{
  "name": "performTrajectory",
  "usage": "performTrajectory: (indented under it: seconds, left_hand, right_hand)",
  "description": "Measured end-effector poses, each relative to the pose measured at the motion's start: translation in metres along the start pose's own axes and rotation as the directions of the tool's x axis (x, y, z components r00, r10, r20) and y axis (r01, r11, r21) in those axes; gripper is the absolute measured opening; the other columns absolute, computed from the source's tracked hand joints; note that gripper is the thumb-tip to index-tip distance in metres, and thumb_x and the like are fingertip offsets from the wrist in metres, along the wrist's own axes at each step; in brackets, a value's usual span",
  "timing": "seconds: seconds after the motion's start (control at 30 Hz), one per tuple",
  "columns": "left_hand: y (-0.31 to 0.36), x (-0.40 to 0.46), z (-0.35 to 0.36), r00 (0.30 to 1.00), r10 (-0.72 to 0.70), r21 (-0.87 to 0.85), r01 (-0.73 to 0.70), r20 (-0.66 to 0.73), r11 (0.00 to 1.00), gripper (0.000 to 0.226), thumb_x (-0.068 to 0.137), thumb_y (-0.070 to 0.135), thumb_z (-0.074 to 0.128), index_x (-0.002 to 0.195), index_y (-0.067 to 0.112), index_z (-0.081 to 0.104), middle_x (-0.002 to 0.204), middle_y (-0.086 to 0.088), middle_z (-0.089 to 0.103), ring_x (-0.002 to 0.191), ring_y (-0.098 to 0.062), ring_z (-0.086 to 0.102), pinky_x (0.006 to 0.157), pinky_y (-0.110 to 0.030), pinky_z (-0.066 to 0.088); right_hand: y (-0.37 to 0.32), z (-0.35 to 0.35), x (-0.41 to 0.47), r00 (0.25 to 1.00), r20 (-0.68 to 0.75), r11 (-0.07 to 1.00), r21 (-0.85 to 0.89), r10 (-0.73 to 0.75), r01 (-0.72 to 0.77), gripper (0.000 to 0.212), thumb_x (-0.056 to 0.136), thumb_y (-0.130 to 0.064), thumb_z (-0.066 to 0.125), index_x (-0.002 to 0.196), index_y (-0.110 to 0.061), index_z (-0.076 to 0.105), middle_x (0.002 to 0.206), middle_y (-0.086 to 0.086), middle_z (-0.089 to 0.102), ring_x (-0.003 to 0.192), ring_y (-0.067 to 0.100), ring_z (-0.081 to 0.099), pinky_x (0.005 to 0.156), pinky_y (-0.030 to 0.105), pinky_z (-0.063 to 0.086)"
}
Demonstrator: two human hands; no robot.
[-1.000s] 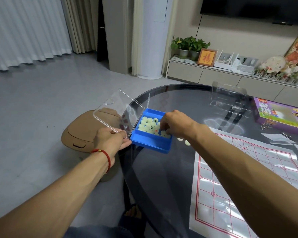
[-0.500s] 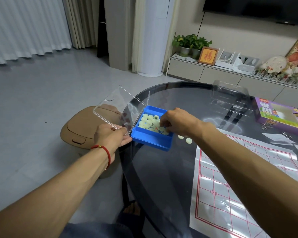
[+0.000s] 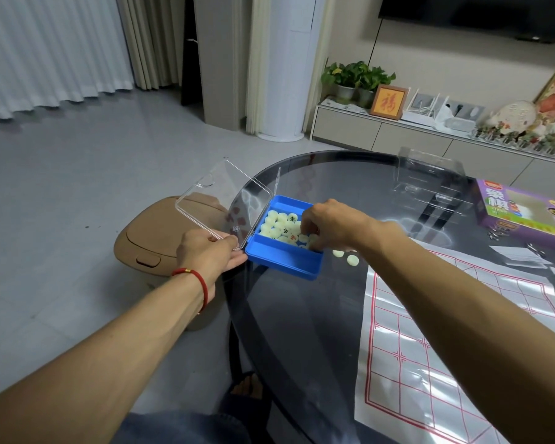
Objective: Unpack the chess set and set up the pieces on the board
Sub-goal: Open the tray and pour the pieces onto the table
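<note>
Currently the left hand (image 3: pixel 210 254) is gripping the open clear lid (image 3: pixel 220 205) of the blue tray (image 3: pixel 285 262) at its near corner, steadying it at the left rim of the glass bench (image 3: pixel 302 315). Right hand (image 3: pixel 329 224) is reaching into the tray, fingers curled among the pale round pieces (image 3: pixel 281 225); whether it is pinching one cannot be told. Two loose pieces (image 3: pixel 352 259) are lying on the bench just beside the tray. Red-lined paper board (image 3: pixel 430 347) is lying to the right, purple box (image 3: pixel 526 213) sitting beyond it.
</note>
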State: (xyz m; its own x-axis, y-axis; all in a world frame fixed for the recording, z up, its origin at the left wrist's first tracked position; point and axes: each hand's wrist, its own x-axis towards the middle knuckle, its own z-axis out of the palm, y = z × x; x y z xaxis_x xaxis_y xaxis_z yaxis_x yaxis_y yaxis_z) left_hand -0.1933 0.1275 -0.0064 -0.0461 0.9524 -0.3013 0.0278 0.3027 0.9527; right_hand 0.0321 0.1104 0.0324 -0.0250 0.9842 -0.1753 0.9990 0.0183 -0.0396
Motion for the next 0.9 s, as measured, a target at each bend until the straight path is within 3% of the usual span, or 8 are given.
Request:
performTrajectory:
  seconds: [0.13,0.4,0.47,0.57,0.9]
  left_hand:
    - [-0.0009,0.0011,-0.0002,1.0,-0.002,0.011,0.002,0.001,1.0,0.008,0.092,0.001,0.068,0.1,0.001,0.068,0.086,-0.014,0.073,0.063,-0.015,0.075,0.058,-0.024,0.061]
    - [-0.0018,0.0028,-0.0003,1.0,0.002,0.02,-0.002,0.006,1.0,0.009,0.092,0.002,0.068,0.1,0.002,0.068,0.088,-0.015,0.073,0.068,-0.017,0.075,0.061,-0.026,0.061]
    - [-0.0022,0.0033,-0.0006,1.0,0.007,0.01,-0.007,0.01,1.0,0.007,0.091,0.0,0.068,0.098,0.001,0.068,0.088,-0.016,0.073,0.065,-0.017,0.075,0.059,-0.026,0.061]
    - [-0.0029,0.0044,-0.0005,1.0,0.009,0.008,-0.009,0.01,1.0,0.007,0.091,0.0,0.068,0.098,0.0,0.069,0.087,-0.016,0.073,0.066,-0.017,0.075,0.06,-0.026,0.061]
    - [-0.0019,0.0029,0.0014,1.0,0.011,0.049,-0.01,-0.005,0.999,0.005,0.092,0.004,0.069,0.096,0.006,0.068,0.087,-0.011,0.073,0.062,-0.012,0.074,0.056,-0.023,0.059]
  right_hand:
    - [-0.0006,0.001,-0.0015,0.999,-0.03,1.0,0.026,0.015,-0.015,0.032,0.087,-0.029,0.075,0.116,-0.017,0.068,0.11,0.0,0.065,0.087,0.019,0.059,0.055,0.019,0.037]
    - [0.0065,0.0025,-0.0055,0.994,-0.068,0.996,0.016,-0.088,0.089,0.01,0.089,-0.029,0.073,0.093,-0.025,0.065,0.096,-0.005,0.064,0.085,0.017,0.059,0.063,0.022,0.044]
    - [0.007,0.0017,-0.0049,0.992,-0.055,0.993,0.024,-0.112,0.113,0.014,0.088,-0.028,0.075,0.088,-0.028,0.061,0.09,-0.006,0.063,0.084,0.017,0.06,0.064,0.023,0.046]
    - [0.008,0.0014,-0.0054,0.991,-0.055,0.992,0.029,-0.124,0.125,0.013,0.088,-0.028,0.076,0.095,-0.025,0.066,0.092,-0.006,0.063,0.085,0.016,0.061,0.071,0.027,0.052]
    - [0.008,0.0049,-0.008,0.99,-0.091,0.989,0.09,-0.105,0.113,0.016,0.089,-0.025,0.075,0.105,-0.023,0.073,0.103,-0.004,0.072,0.089,0.014,0.066,0.072,0.022,0.053]
